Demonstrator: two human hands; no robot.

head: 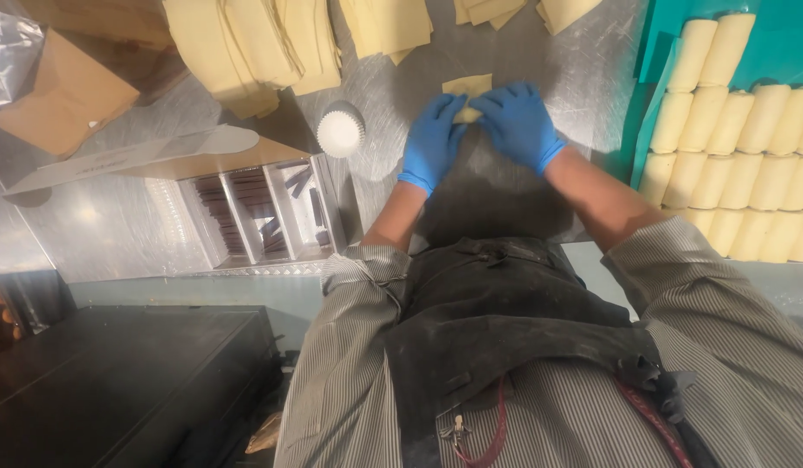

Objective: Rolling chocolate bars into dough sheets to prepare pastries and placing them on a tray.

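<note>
Both my hands wear blue gloves and work on one pale yellow dough piece (pixel 468 86) lying on the steel table (pixel 124 225). My left hand (pixel 433 139) presses on its near left edge, fingers curled over the dough. My right hand (pixel 518 123) grips its near right edge, partly covering it. The dough looks partly rolled toward me; the part under my fingers is hidden.
Stacks of cut dough sheets (pixel 254 43) line the far edge. A teal tray (pixel 657 52) at right holds rows of rolled dough (pixel 748 121). A white paper cup (pixel 341 130) and a divided box of dark sticks (pixel 263 212) sit at left, beside cardboard (pixel 68 100).
</note>
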